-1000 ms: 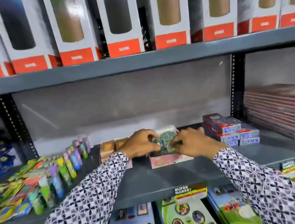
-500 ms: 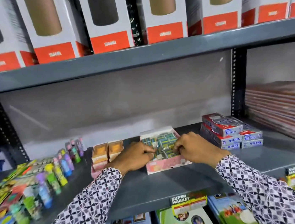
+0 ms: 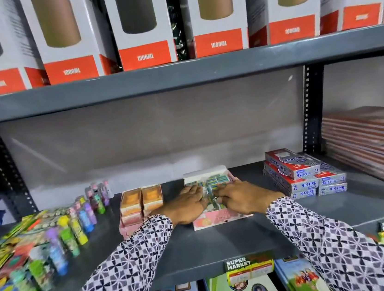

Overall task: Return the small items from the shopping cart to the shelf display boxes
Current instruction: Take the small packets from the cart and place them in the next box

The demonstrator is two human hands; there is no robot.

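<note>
Pressing flat now, both hands' grip spread: left hand (image 3: 188, 202) & right hand (image 3: 240, 196) settle small items (image 3: 217, 181) into pink display box (image 3: 219, 219); earlier fingers pinched, so batch looks shelved.

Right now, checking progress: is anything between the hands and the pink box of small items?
Nothing visible. Both the left hand and right hand already rest on the small items inside the pink box.

Hidden under the left hand (image 3: 185, 204) and right hand (image 3: 242, 196): much of the small items (image 3: 217, 181) in the pink display box (image 3: 215, 219); cut off at top: the bottle cartons (image 3: 144, 25); unreadable: print on the red-and-silver packs (image 3: 293, 169).
</note>
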